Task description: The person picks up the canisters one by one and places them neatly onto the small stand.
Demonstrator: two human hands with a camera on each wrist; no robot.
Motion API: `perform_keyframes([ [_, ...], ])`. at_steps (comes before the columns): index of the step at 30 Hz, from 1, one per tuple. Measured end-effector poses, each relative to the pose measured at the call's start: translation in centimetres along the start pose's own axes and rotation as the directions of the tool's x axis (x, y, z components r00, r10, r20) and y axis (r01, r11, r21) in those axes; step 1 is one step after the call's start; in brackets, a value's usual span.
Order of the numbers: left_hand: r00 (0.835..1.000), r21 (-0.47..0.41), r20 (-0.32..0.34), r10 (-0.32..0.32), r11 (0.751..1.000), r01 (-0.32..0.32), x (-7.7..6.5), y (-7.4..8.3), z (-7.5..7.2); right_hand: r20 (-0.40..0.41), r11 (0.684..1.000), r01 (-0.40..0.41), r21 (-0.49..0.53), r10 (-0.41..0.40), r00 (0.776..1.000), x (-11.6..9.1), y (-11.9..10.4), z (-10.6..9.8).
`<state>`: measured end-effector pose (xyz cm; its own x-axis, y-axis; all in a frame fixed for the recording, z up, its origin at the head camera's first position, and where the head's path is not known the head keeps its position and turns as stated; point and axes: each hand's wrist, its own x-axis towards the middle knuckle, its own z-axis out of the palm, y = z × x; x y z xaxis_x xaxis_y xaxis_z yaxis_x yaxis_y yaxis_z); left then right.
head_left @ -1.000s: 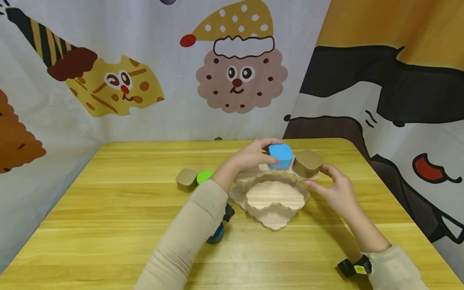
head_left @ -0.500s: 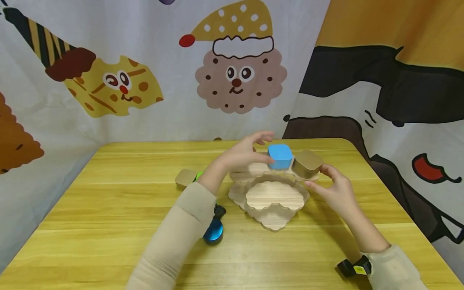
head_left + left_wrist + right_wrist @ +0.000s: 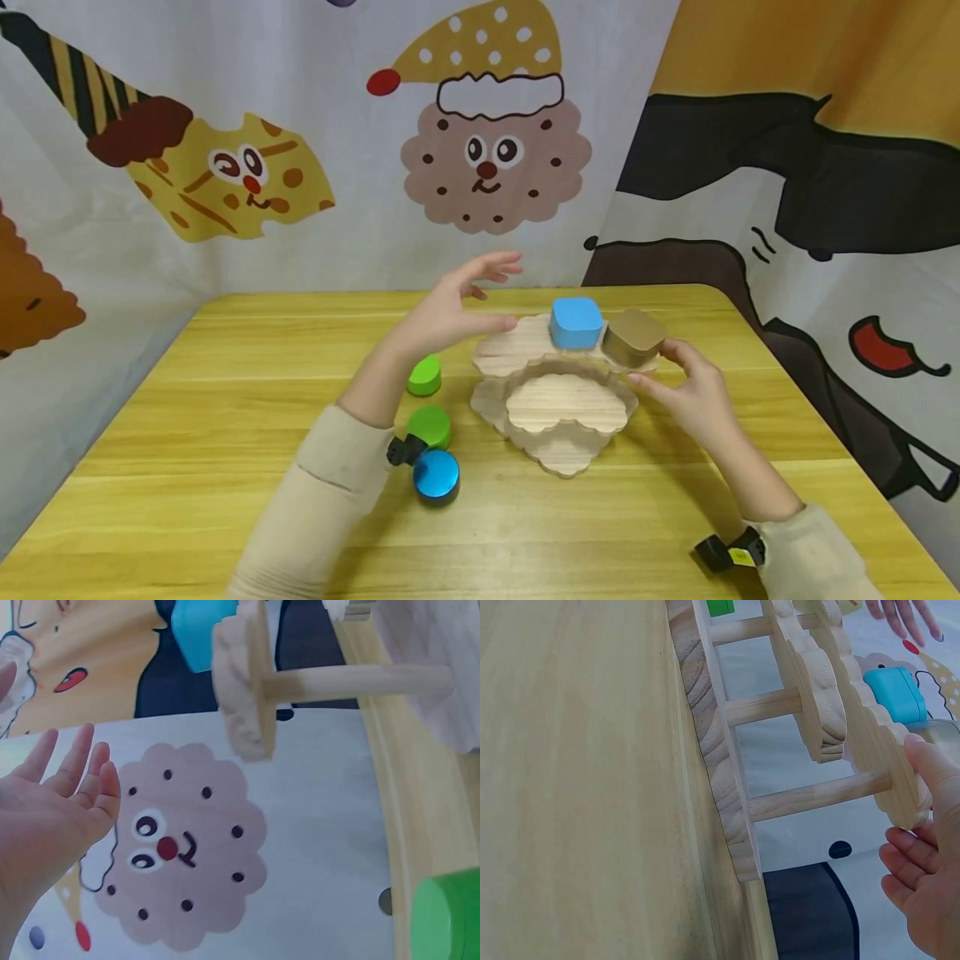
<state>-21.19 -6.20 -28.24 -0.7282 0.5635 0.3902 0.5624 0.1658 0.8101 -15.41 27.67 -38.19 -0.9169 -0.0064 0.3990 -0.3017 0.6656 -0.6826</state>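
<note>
A tiered wooden stand point(image 3: 517, 346) with scalloped shelves on round posts stands on the table. On its top shelf sit a blue rounded-square block point(image 3: 576, 323) and, to the right, a gold-brown block point(image 3: 634, 337). My right hand point(image 3: 693, 387) holds the right end of that shelf, beside the brown block. In the right wrist view, my right hand's thumb point(image 3: 930, 761) lies along the shelf's end, with the other fingers below it. My left hand point(image 3: 442, 312) is raised at the shelf's left end, fingers spread and holding nothing; its thumb tip is close to the shelf edge.
Left of the stand are a green block point(image 3: 424, 377), a second green block point(image 3: 430, 425) and a round metallic-blue block point(image 3: 437, 476). My left forearm covers part of the table there. A printed cartoon curtain point(image 3: 300, 50) hangs behind the table's far edge.
My left hand has let go of the blue block and moved left, away from it. The blue block stays on the top shelf. My right hand keeps its place at the shelf's end.
</note>
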Motion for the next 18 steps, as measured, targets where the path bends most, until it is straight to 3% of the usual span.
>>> perform_keyframes([
  [6,0.997,-0.052,-0.038,0.06,0.997,-0.062,-1.9,0.3,-1.2,-0.005,1.0,0.003,-0.002,-0.003,1.0,0.0,0.1,0.1],
  [18,0.995,-0.101,-0.083,0.062,0.992,-0.07,-6.3,-1.2,-2.2,0.008,1.0,-0.012,-0.001,0.012,1.0,0.0,0.2,0.0],
])
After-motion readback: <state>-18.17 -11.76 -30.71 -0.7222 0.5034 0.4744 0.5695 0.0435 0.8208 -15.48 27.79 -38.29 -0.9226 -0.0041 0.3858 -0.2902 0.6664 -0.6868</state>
